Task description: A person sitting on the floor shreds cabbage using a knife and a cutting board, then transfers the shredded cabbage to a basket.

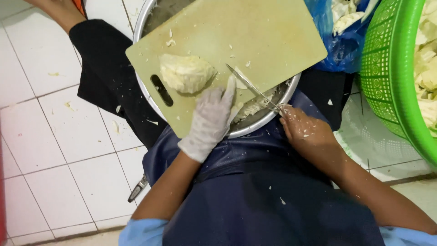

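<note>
At the far left lies the white tiled floor (54, 136), dotted with a few pale scraps, and a small dark-handled tool (138, 187) rests on it beside the person's leg. Moving right, a pale green cutting board (255, 32) sits tilted across the top of a large metal basin (145, 18) held between the knees, its handle slot toward the lower left. On the board, near that slot, rests a cabbage chunk (186, 73), rounded and cream-coloured, its long axis running roughly left to right across the board. Just right of and below it is the left hand (211, 118), in a whitish glove, lying flat on the board's near edge with fingers extended and loosely spread, gripping nothing; its fingertips reach close to the chunk's lower right side, so this is the nearer hand. Further right, the bare right hand (302, 130), flecked with bits of cabbage, is closed around the handle of a knife (252, 86), whose thin blade slants up and to the left over the board, tip pointing toward the chunk but clear of it. Shredded cabbage (255, 107) shows in the basin below the blade. At the far right sit a blue plastic bag (339, 43) and a green basket (391, 68) of cabbage leaves.
</note>
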